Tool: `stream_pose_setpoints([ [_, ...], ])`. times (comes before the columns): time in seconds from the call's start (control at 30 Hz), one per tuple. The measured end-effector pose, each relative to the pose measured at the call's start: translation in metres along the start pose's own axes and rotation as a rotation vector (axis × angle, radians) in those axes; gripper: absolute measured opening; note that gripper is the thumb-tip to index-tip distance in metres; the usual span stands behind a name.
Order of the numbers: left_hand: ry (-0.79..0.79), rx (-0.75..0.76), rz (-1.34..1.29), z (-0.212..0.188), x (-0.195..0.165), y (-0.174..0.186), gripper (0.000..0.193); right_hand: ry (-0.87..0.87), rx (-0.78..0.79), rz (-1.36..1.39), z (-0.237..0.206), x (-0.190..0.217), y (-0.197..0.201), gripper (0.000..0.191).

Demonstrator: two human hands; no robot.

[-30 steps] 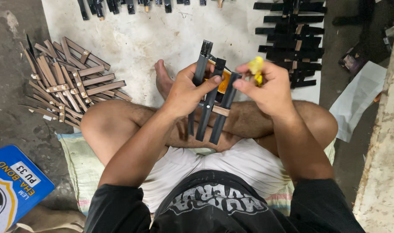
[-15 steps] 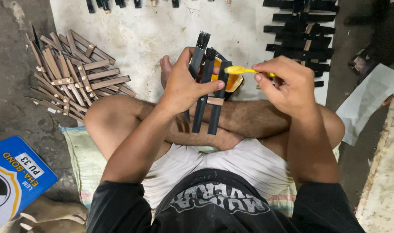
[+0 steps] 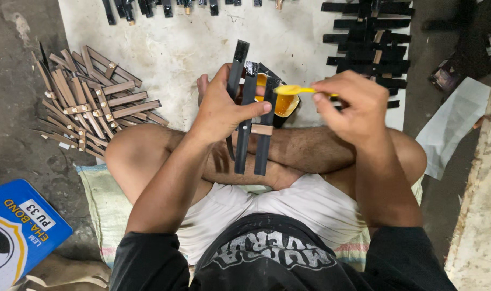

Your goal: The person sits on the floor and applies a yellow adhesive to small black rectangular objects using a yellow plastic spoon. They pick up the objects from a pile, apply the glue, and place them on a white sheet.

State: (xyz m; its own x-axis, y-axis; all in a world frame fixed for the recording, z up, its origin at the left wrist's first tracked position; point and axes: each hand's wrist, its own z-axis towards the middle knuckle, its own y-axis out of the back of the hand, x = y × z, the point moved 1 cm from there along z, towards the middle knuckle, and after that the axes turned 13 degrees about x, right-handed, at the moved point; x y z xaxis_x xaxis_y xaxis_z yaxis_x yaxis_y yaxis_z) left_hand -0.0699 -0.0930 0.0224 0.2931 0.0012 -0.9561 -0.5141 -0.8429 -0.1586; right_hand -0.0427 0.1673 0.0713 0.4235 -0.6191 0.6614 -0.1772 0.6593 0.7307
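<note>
floor: bare grey concrete floor (image 3: 11, 97), stained | cover: white sheet (image 3: 170, 48) spread ahead, smudged | right: rough pale concrete ledge (image 3: 479, 215) | seat: woven sack mat (image 3: 103, 199) | light: soft, even

Wooden strip pile (image 3: 89, 102) (blue can (image 3: 19, 231) nearby)

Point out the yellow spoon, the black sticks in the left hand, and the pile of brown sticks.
yellow spoon (image 3: 289, 89), head view, its bowl.
black sticks (image 3: 246, 126), head view, middle stick's shaft.
brown sticks (image 3: 95, 105), head view, pile's centre.
</note>
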Motion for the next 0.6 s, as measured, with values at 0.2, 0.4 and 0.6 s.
stream_pose_setpoints([
  [0.2, -0.061, -0.014, -0.019, 0.003, 0.009, -0.004, 0.061, -0.205, -0.058, -0.036, -0.006, -0.015, -0.019, 0.014],
  [0.4, -0.121, -0.243, -0.133, 0.019, 0.012, -0.001, 0.052, -0.326, 0.362, 0.805, -0.016, -0.019, -0.059, 0.019],
  [0.6, -0.212, 0.121, -0.707, 0.015, 0.024, -0.006, 0.063, -0.408, 0.141, 1.057, -0.016, -0.029, -0.058, 0.018],
])
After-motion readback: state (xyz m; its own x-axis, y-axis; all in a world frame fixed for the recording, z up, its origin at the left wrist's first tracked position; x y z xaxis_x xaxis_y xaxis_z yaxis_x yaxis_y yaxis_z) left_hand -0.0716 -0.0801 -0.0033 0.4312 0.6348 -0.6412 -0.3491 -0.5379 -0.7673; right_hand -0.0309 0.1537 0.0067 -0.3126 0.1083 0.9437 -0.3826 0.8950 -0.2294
